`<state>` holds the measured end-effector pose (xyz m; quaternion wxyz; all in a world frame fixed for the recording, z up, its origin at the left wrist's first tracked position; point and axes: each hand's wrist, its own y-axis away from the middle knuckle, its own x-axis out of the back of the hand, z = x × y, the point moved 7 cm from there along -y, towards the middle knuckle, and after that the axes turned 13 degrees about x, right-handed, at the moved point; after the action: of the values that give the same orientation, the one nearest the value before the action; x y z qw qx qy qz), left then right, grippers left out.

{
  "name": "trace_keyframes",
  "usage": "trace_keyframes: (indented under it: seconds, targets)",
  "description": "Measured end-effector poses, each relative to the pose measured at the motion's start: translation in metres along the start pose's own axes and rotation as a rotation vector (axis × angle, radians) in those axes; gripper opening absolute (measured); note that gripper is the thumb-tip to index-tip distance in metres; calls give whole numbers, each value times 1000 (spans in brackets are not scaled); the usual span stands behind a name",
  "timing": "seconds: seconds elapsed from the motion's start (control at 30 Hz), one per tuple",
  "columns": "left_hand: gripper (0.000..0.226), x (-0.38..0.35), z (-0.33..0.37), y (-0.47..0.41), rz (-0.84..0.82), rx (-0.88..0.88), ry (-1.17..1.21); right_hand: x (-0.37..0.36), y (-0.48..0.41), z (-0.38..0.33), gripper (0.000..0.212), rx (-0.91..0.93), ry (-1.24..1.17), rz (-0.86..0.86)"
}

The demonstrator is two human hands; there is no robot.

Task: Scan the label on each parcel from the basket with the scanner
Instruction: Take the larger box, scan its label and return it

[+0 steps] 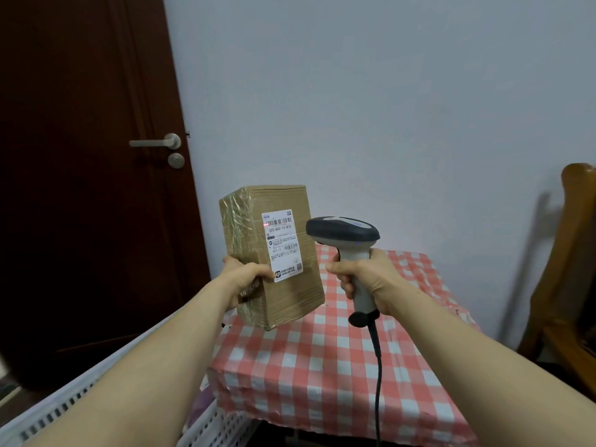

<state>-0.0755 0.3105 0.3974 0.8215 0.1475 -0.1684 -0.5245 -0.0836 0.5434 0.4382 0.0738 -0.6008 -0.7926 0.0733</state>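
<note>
A brown cardboard parcel (283, 285) wrapped in clear tape stands upright in the air above the table, gripped at its lower left by my left hand (245, 279). Its white shipping label (282, 245) faces me and the scanner, and a small red light spot sits on the barcode near the label's top left. My right hand (364, 279) is closed around the handle of a grey and white handheld scanner (346, 235), whose head points left at the label from close by. A black cable (377, 366) hangs from the scanner's handle.
A small table with a red and white checked cloth (322, 366) lies below both hands. A white perforated plastic basket (64, 404) stands at the lower left, its contents hidden by my arm. A dark door (80, 156) is at the left, a wooden chair (567, 269) at the right.
</note>
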Motion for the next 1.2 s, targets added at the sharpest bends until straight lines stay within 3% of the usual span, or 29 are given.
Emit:
trace_keyframes:
  seconds: [0.3,0.4,0.57,0.77,0.97,1.07,1.2]
  targets:
    - [95,6,0,2,25,21,-35,1,0,0,10,9,15,-14]
    - [100,7,0,3,28,26,-37,6,-1,6,21,-22,-31,29]
    - [59,-4,-4,-3,4,51,-10,39,-13,46,28,-124,52,264]
    - [48,-28,-14,-34,-36,113,-56,93,-19,114,30,-279,269,468]
    - [41,-57,-26,-74,-85,165,-64,115,-31,170,18,-437,510,385]
    - [32,-72,-32,-90,-109,186,-51,122,-37,192,30,-479,571,344]
    - [37,-83,-37,-105,-115,190,-56,130,-45,212,42,-499,615,335]
